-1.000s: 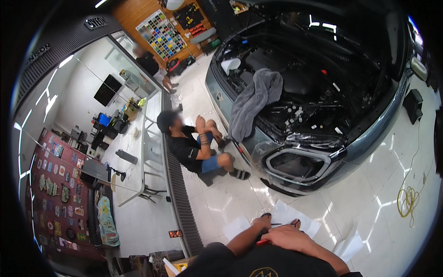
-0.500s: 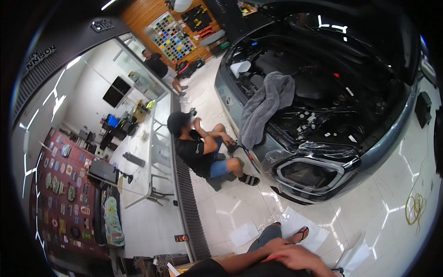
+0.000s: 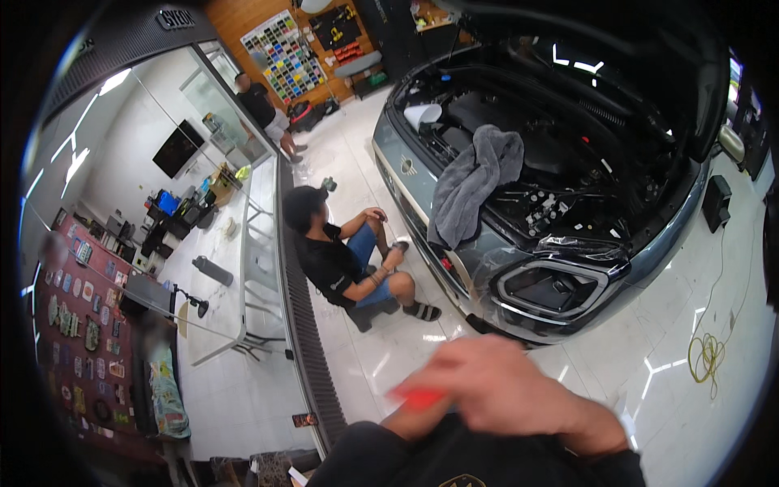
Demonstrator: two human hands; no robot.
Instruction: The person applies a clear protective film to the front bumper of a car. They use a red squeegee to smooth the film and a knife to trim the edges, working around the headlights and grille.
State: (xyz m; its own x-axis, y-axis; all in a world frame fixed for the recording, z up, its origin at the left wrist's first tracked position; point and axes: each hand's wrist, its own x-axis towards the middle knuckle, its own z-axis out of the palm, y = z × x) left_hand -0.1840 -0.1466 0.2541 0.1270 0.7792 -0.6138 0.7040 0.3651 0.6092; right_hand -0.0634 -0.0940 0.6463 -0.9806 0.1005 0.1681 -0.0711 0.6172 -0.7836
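My right hand [image 3: 495,385], blurred by motion, crosses in front of my body with its fingers bent round a small red object [image 3: 422,398]. The object's kind is too smeared to make out. Beneath it my left forearm [image 3: 414,418] reaches across; my left hand is largely hidden behind the right, so its fingers do not show. Beyond my hands stands a blue-grey car [image 3: 649,284], its hood raised over the engine bay. A grey towel [image 3: 475,183] drapes over its front edge. Clear film [image 3: 511,260] lies wrinkled around the headlight [image 3: 552,290].
A co-worker [image 3: 341,256] in dark cap and shirt sits low by the bumper, a dark object in one hand. Another person [image 3: 264,114] stands farther back. Yellow cord [image 3: 706,357] lies coiled on the tiles at right. A glass partition and white table [image 3: 219,325] are left.
Both my arms have risen, the right hand carrying the red object up and left. The seated co-worker has lowered a hand from the face. My view has shifted, and the white sheets by my feet are now mostly hidden.
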